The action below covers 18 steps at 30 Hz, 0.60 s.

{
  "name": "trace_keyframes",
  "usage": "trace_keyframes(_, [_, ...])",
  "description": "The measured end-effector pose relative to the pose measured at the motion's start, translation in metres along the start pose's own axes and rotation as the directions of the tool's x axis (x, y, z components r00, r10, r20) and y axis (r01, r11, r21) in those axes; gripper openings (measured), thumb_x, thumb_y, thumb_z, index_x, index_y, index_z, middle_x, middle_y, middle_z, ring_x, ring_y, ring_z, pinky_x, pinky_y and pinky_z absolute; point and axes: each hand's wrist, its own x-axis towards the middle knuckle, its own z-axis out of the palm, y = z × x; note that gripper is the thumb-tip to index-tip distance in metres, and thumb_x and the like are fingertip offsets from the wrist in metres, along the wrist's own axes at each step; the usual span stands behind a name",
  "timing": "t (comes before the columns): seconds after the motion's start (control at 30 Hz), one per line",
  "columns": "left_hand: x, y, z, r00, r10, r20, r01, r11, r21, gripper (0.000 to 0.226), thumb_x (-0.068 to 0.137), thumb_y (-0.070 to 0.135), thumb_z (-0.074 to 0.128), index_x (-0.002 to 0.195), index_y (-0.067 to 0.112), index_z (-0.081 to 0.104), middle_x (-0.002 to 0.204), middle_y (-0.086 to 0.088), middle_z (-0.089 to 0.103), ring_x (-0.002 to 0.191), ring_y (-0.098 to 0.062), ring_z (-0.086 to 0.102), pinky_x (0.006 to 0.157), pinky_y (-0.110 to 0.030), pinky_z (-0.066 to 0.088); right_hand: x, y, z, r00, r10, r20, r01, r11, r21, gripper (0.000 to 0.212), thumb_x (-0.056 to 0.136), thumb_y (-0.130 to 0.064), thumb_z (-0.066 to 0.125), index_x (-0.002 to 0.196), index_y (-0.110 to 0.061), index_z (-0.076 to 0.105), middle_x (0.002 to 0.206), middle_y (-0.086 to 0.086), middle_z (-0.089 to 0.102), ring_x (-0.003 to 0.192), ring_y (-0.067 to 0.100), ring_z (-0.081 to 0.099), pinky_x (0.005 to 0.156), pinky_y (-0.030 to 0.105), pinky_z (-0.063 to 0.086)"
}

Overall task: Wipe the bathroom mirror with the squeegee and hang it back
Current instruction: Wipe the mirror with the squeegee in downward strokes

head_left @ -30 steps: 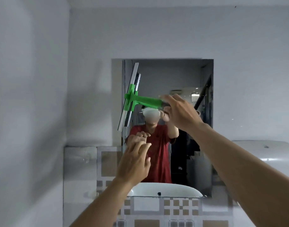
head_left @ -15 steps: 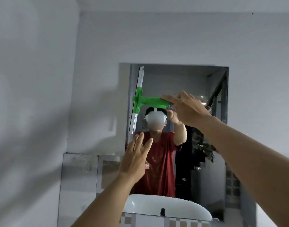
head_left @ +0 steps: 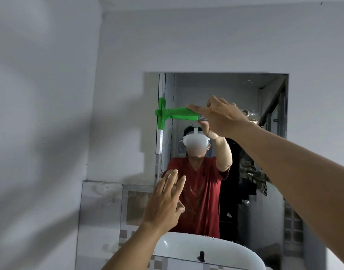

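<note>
A rectangular mirror hangs on the grey wall ahead. The green squeegee has its handle level and its white blade upright, flat against the left part of the glass. My right hand grips the end of the handle. My left hand is raised lower down in front of the mirror, fingers spread, holding nothing. The mirror reflects a person in a red shirt with one arm up.
The reflection of a white basin fills the mirror's lower edge. A tiled strip with a clear hook runs along the wall at lower left. The left wall stands close by.
The blade has swung from tilted to upright and slid left towards the mirror's left edge. My view has moved closer and tilted up. My left hand stays raised and open.
</note>
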Motion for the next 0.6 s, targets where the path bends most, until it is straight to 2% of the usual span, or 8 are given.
trace_keyframes(0.1, [-0.002,-0.002,0.002,1.0,0.004,-0.013,-0.004,1.0,-0.002,0.105,0.079,0.05,0.075,0.162,0.025,0.017,0.169,-0.009,0.018,0.154,-0.031,0.019,0.123,-0.045,0.024,-0.001,0.003,0.001,1.0,-0.005,0.008,0.005,1.0,-0.004,0.074,0.099,-0.009,0.044,0.154,-0.05,0.016,0.109,0.006,0.042,0.106,0.028,0.049,0.093,0.05,0.048])
trace_keyframes(0.27, [-0.002,-0.002,0.004,1.0,-0.001,-0.018,0.0,1.0,-0.006,0.104,0.078,0.049,0.076,0.161,0.026,0.018,0.168,-0.009,0.02,0.153,-0.03,0.02,0.121,-0.043,0.024,-0.01,0.015,0.002,1.0,0.007,-0.007,-0.007,1.0,0.022,0.076,0.096,-0.007,0.045,0.154,-0.049,0.02,0.103,0.0,0.035,0.101,0.023,0.045,0.09,0.048,0.048])
trace_keyframes(0.43, [-0.002,-0.001,0.003,1.0,0.004,-0.027,-0.004,1.0,-0.007,0.102,0.077,0.045,0.077,0.161,0.024,0.022,0.168,-0.01,0.023,0.153,-0.03,0.02,0.121,-0.045,0.026,-0.027,0.042,-0.003,1.0,0.032,-0.001,-0.032,0.999,-0.016,0.07,0.099,-0.014,0.047,0.154,-0.048,0.02,0.108,0.006,0.044,0.102,0.025,0.048,0.087,0.047,0.049])
trace_keyframes(0.6, [-0.002,-0.001,0.0,1.0,0.007,-0.011,-0.007,1.0,-0.009,0.103,0.078,0.046,0.077,0.161,0.023,0.02,0.168,-0.01,0.021,0.154,-0.031,0.021,0.121,-0.046,0.03,-0.04,0.051,-0.003,0.997,0.081,-0.003,-0.081,0.997,0.002,0.079,0.094,-0.01,0.058,0.153,-0.048,0.023,0.108,0.006,0.047,0.102,0.025,0.049,0.086,0.049,0.052])
